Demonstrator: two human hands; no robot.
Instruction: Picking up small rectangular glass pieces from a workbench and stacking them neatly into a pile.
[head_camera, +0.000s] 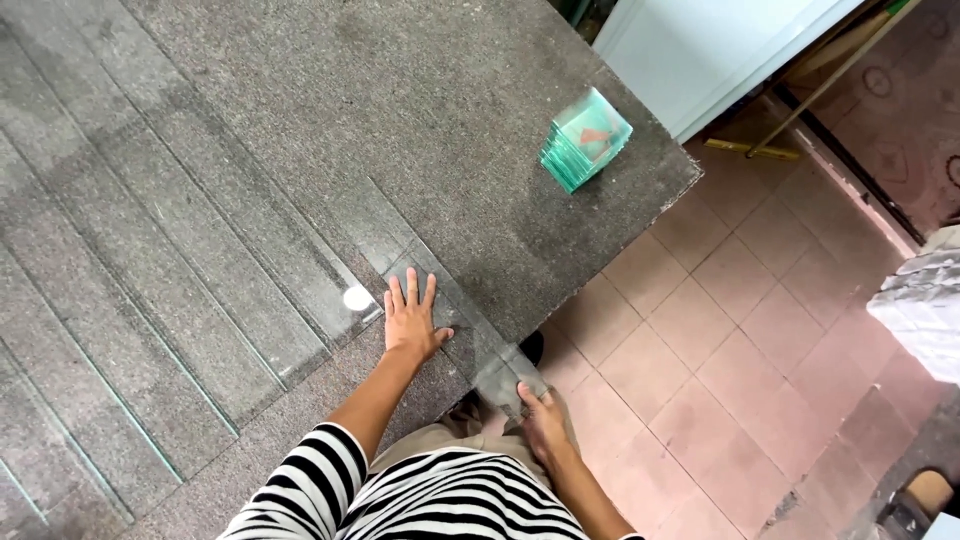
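Two hands (410, 320) (545, 420) on glass strip (470, 335); glass stack (586, 140) well apart

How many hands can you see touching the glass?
2. The left hand lies flat on the glass strip on the grey table. The right hand grips the strip's end overhanging the table's edge.

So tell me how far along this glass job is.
Done: several long glass strips lie side by side on the grey table, and a stack of small glass squares sits near the corner. In hand: left hand presses one strip flat while right hand grips its overhanging end. Remaining strips look whole.
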